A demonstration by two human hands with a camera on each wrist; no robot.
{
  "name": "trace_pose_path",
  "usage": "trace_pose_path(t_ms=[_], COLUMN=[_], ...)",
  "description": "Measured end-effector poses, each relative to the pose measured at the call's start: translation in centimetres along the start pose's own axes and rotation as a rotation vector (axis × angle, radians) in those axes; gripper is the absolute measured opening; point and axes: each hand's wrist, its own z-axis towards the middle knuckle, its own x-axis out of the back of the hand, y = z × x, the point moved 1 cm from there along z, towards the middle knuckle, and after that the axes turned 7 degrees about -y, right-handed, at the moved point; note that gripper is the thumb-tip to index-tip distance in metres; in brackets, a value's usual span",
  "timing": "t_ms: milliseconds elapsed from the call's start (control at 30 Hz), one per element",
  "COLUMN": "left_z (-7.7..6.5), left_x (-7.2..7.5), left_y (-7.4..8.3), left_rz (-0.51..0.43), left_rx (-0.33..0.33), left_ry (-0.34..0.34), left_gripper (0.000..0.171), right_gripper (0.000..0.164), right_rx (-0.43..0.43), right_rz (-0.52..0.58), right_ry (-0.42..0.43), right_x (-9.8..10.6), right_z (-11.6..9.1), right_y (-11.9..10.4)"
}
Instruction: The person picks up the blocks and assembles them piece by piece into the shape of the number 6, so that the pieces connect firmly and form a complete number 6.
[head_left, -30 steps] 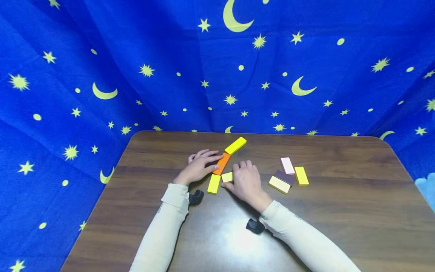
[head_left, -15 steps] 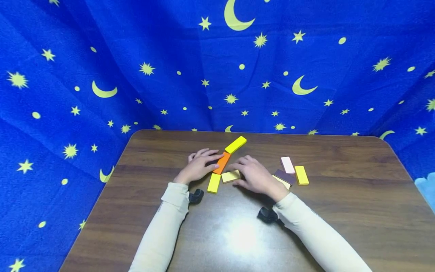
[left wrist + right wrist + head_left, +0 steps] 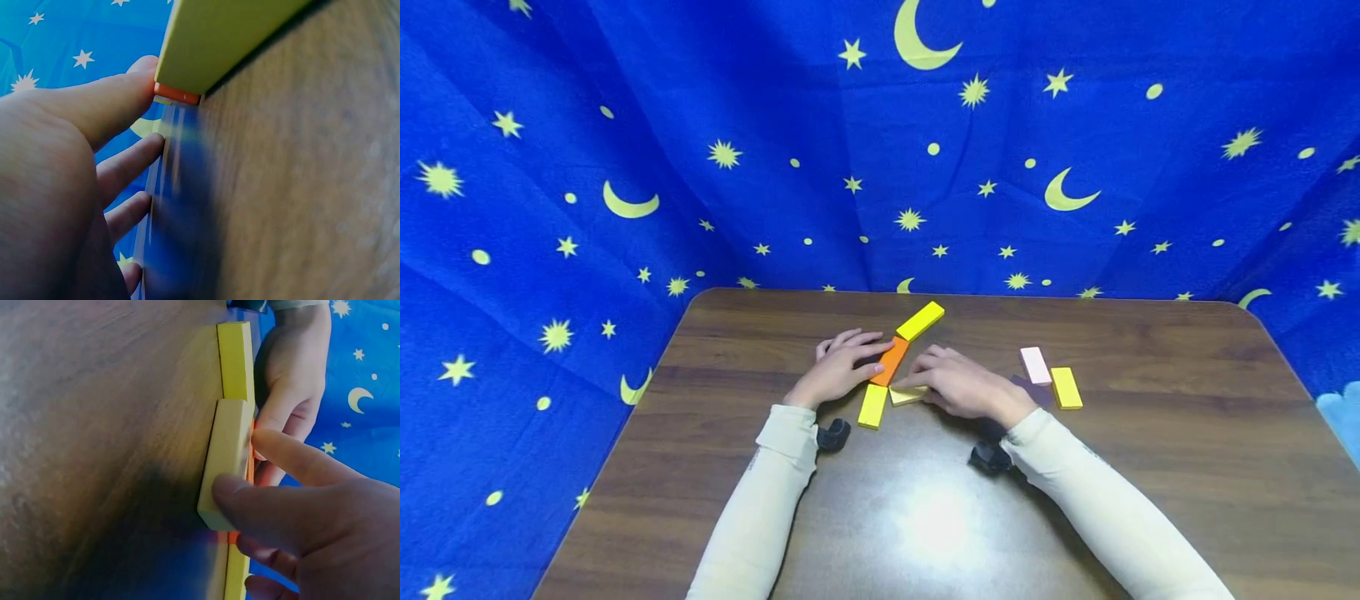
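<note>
My left hand (image 3: 837,369) rests beside the orange block (image 3: 891,362), its thumb and index fingertips touching it; the other fingers are extended. At the orange block's far end lies a yellow block (image 3: 921,321), and a second yellow block (image 3: 872,407) lies at its near end. Between thumb and index finger, my right hand (image 3: 964,384) pinches a pale yellow block (image 3: 226,447) just right of where the orange and near yellow blocks meet. Part of this pale block is covered by the fingers in the head view.
Right of my right hand lie a pink block (image 3: 1034,365), a dark block (image 3: 1033,390) partly hidden by the hand, and another yellow block (image 3: 1066,388). A blue curtain (image 3: 865,150) with moons and stars hangs behind the wooden table (image 3: 1187,450).
My right hand shifted right off the pale yellow block's far side and now grips it with thumb and index finger; its wrist hides the other pale block. The left hand stays put.
</note>
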Motion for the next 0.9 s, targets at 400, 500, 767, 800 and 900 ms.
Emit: trace_pose_path(t_ms=[400,500,767,800,900], left_z=[0.14,0.25,0.16,0.17,0.21], left_x=[0.07,-0.02,0.06,0.05,0.00], left_y=[-0.11,0.02,0.07,0.08,0.15], left_rz=[0.006,0.001,-0.008,-0.007,-0.007], left_rx=[-0.012,-0.011,-0.001,0.000,0.003], left_ry=[0.009,0.005,0.007,0.006,0.005], left_gripper=[0.047,0.046,0.046,0.046,0.046], right_gripper=[0.058,0.058,0.059,0.060,0.060], right_rx=[-0.030,-0.034,-0.042,-0.046,-0.051], right_rz=[-0.002,-0.005,0.014,0.019,0.023], right_ry=[-0.108,-0.115,-0.127,-0.131,-0.131], right_x=[0.64,0.54,0.67,0.67,0.65], right_z=[0.28,0.11,0.17,0.19,0.20], right_y=[-0.02,0.11,-0.03,-0.05,-0.06])
